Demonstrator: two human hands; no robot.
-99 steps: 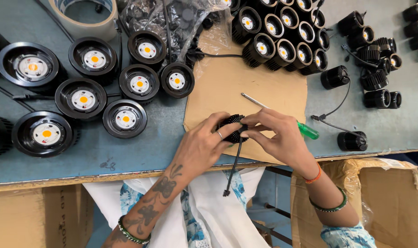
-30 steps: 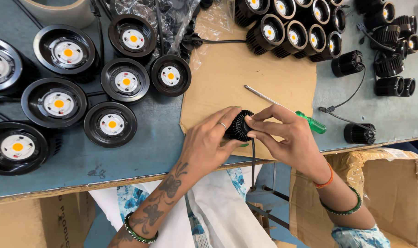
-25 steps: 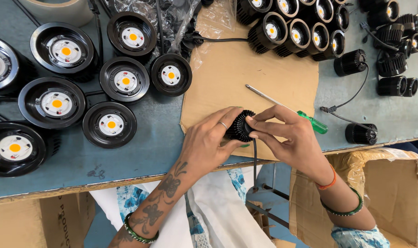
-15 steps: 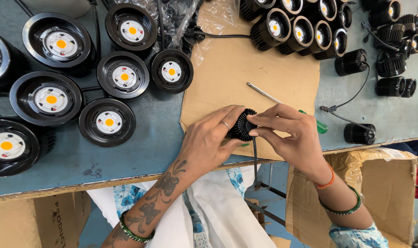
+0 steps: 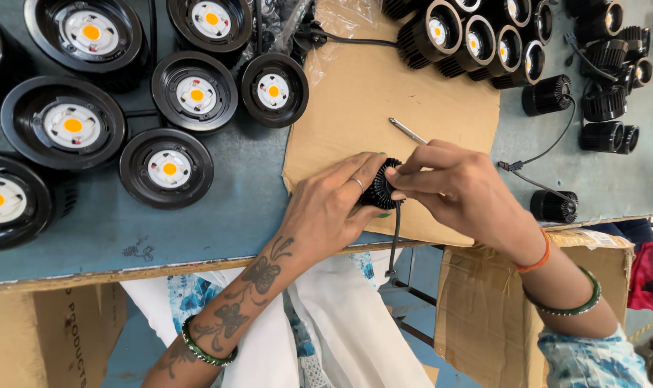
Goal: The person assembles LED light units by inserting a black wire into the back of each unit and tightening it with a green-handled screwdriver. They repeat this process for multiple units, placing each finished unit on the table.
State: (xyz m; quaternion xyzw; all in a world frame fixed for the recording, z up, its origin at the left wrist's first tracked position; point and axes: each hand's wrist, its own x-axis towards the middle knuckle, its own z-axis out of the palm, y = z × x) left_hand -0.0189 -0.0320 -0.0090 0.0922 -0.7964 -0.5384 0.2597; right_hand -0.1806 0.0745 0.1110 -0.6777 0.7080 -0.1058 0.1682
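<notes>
The left hand (image 5: pixel 326 208) wears a ring; butterfly tattoos run up that forearm to a green bangle (image 5: pixel 206 343). The right hand (image 5: pixel 459 190) has an orange thread, a green bangle, and what looks like a blue-patterned sleeve.

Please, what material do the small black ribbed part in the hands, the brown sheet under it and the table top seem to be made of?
Small black ribbed part: probably matte black metal, judging by its thin even fins; moulded plastic is possible. Brown sheet: cardboard, dull tan with a rough cut edge. Table top: painted grey-blue surface, scuffed; the material underneath cannot be told.
</notes>
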